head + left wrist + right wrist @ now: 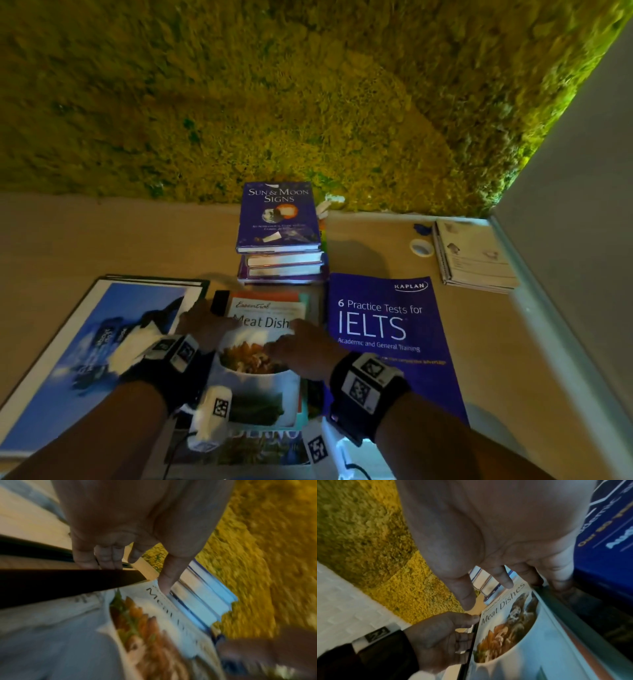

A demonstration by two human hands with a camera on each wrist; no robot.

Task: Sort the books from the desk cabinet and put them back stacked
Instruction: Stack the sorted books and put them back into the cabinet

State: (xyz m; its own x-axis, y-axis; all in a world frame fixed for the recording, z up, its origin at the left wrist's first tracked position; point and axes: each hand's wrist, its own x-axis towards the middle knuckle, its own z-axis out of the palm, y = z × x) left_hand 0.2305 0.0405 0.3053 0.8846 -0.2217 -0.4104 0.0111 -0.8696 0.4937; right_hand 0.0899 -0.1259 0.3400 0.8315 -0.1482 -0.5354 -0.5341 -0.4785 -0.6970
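A white "Meat Dishes" cookbook [260, 387] tops a small pile of books at the desk's front centre. My left hand [202, 325] grips its left edge: in the left wrist view the thumb [164, 586] presses the cover [154, 615] and the fingers [106, 561] curl down over the dark spine. My right hand [301, 346] lies on the right side, its outer fingers [537, 580] hooked over the right edge of the cover [513, 635], thumb [465, 599] lifted off it. The left hand [447, 631] also shows there, at the book's far corner.
Behind stands a stack topped by "Sun & Moon Signs" [279, 219]. A blue IELTS book [383, 329] lies flat on the right, a large blue picture book [85, 359] on the left. A spiral notebook [476, 257] and tape roll [422, 247] sit far right. A moss wall [274, 102] backs the desk.
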